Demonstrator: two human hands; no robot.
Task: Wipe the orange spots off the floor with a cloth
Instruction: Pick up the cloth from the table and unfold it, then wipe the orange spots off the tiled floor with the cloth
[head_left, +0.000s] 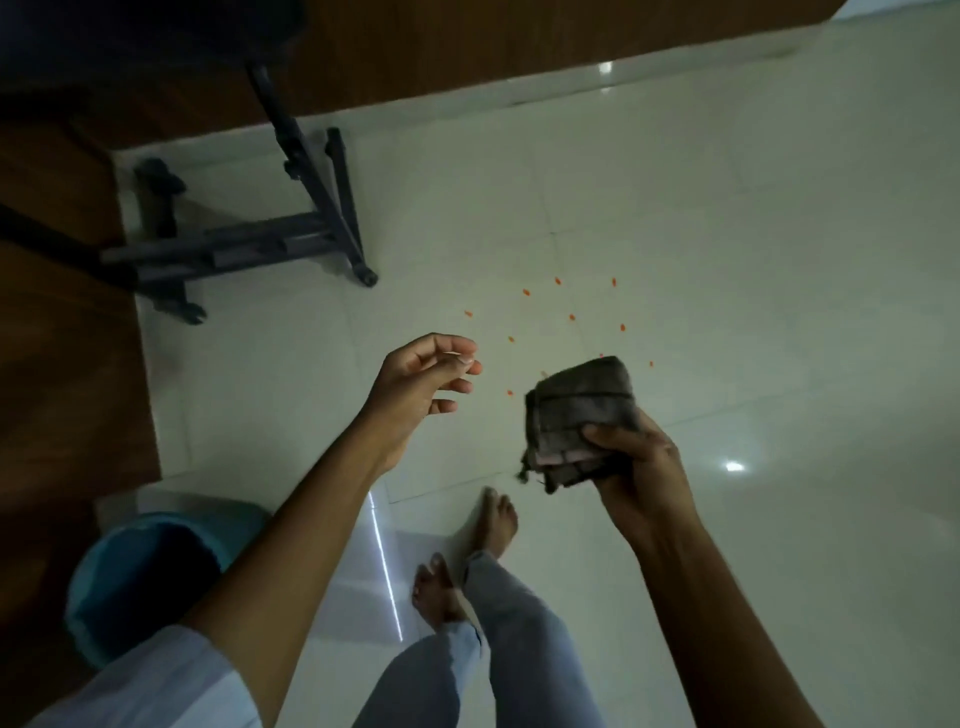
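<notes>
Right hand (636, 467) grips a folded dark cloth (582, 410) at centre right. Left hand (423, 379), fingers loosely spread, holds nothing. Orange spots (571, 317) dot the floor (727, 234) above.

I see glossy pale floor tiles (727, 234) mirroring lamps, a rough, frayed dark cloth (576, 415), wood-look panels (467, 57) along the frame's top, and a smooth teal plastic bucket (109, 566) lower left.

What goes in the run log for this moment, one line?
phase: pre-wipe | right hand: holds folded cloth above floor | left hand: free, fingers loosely curled | orange spots: unwiped
</notes>
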